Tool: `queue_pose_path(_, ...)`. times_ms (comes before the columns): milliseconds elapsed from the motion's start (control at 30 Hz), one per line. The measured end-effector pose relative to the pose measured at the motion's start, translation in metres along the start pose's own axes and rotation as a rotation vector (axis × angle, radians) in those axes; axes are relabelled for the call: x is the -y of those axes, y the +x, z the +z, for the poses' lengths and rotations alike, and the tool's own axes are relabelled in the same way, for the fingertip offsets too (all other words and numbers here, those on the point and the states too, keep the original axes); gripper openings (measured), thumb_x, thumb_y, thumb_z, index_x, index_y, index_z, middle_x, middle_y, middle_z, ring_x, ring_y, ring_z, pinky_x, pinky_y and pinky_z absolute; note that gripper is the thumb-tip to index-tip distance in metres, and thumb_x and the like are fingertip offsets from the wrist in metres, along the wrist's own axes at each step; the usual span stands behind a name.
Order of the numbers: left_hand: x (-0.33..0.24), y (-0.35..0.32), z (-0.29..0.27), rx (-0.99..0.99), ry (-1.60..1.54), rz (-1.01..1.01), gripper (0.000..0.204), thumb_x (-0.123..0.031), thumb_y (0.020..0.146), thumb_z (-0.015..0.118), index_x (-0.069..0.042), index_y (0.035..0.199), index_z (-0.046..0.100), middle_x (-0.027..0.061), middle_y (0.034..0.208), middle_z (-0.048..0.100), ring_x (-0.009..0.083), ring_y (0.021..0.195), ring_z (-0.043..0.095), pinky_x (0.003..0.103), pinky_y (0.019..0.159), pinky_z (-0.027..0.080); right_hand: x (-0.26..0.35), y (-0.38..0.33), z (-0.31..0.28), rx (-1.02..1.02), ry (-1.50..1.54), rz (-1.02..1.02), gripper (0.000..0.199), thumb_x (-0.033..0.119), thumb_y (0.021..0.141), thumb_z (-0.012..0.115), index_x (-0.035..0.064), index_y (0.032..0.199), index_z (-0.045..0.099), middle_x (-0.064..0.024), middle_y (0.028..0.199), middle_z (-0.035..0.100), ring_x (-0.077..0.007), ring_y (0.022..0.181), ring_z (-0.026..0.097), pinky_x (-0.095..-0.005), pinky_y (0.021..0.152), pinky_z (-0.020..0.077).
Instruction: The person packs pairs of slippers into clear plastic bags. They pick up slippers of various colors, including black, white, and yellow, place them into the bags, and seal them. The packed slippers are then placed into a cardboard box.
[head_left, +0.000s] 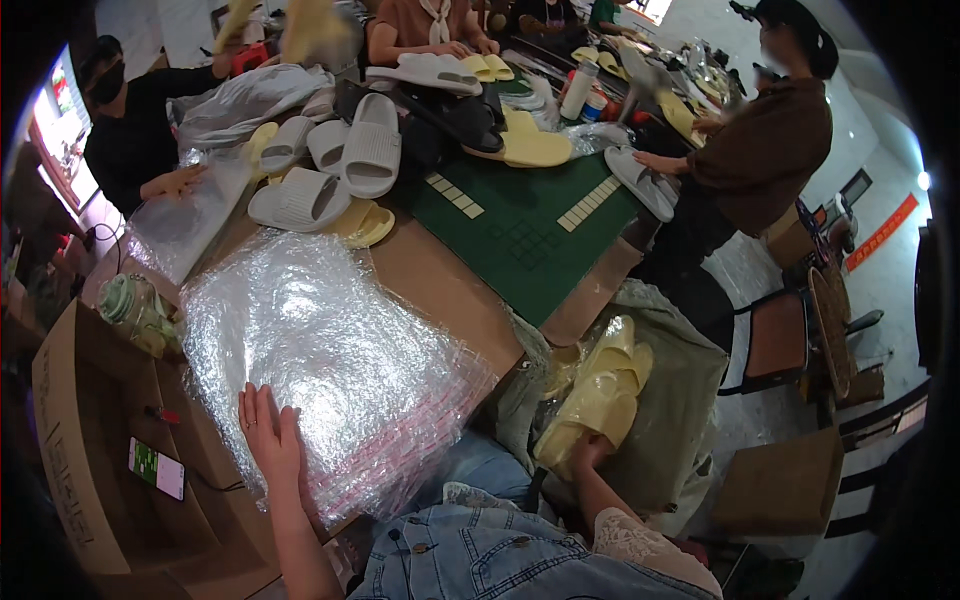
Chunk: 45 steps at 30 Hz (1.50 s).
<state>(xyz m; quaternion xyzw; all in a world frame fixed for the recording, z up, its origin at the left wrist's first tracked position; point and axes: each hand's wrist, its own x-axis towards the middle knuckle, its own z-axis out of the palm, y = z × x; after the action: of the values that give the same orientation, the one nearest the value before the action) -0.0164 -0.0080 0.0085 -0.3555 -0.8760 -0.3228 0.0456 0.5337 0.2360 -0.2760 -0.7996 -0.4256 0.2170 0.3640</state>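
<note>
My left hand (268, 432) lies flat, fingers apart, on the near edge of a stack of clear plastic zip bags (320, 350) on the brown table. My right hand (580, 452) reaches down to the right of the table and grips a bagged pair of yellow slippers (598, 392) over a large grey sack (680, 400). The hand itself is mostly hidden under the slippers.
Grey slippers (340, 160) and yellow slippers (530, 145) are piled at the far end by a green mat (520, 225). A phone (156, 467) lies in an open cardboard box (70, 440) at left. Other people work around the table. A chair (790, 335) stands right.
</note>
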Motion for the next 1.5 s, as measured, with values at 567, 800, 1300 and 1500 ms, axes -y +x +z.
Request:
queue_pose_path(567, -0.005, -0.002, -0.003, -0.015, -0.055, -0.027, 0.05, -0.019, 0.09, 0.065, 0.0, 0.135, 0.058, 0.0238, 0.152, 0.043, 0.0417, 0.144, 0.033, 0.049, 0.12, 0.025, 0.088, 0.116, -0.027, 0.356, -0.975, -0.229, 0.033, 0.025, 0.093, 0.061, 0.0084, 0.119, 0.072, -0.0138, 0.118, 0.073, -0.0273, 0.106, 0.072, -0.0428, 0.083, 0.0568)
queue_pose_path(800, -0.005, -0.009, -0.009, -0.072, -0.049, -0.059, 0.052, -0.023, 0.085, 0.071, 0.0, 0.131, 0.061, 0.0246, 0.15, 0.047, 0.0428, 0.144, 0.034, 0.049, 0.119, 0.028, 0.297, 0.021, -0.04, 0.112, -0.813, -0.688, 0.023, 0.026, 0.092, 0.063, 0.0049, 0.089, 0.072, -0.0121, 0.086, 0.072, -0.034, 0.083, 0.071, -0.0464, 0.072, 0.0542)
queue_pose_path(1300, -0.006, 0.0, -0.002, -0.101, -0.089, -0.025, 0.049, -0.028, 0.085, 0.072, -0.001, 0.126, 0.064, 0.0258, 0.146, 0.049, 0.0433, 0.141, 0.038, 0.05, 0.116, 0.032, 0.663, -0.116, 0.183, 0.445, 0.408, -1.435, 0.033, 0.015, 0.082, 0.073, 0.0063, 0.113, 0.063, -0.0142, 0.113, 0.062, -0.0365, 0.109, 0.059, -0.0453, 0.092, 0.0484)
queue_pose_path(1500, 0.002, -0.009, -0.007, -0.091, -0.096, -0.074, 0.047, -0.025, 0.085, 0.07, -0.001, 0.126, 0.064, 0.024, 0.147, 0.049, 0.0412, 0.141, 0.038, 0.049, 0.118, 0.03, 0.587, -0.098, 0.118, 0.391, 0.32, -1.45, 0.034, -0.002, 0.075, 0.062, 0.0066, 0.107, 0.066, -0.0129, 0.115, 0.062, -0.0364, 0.111, 0.058, -0.0453, 0.095, 0.0473)
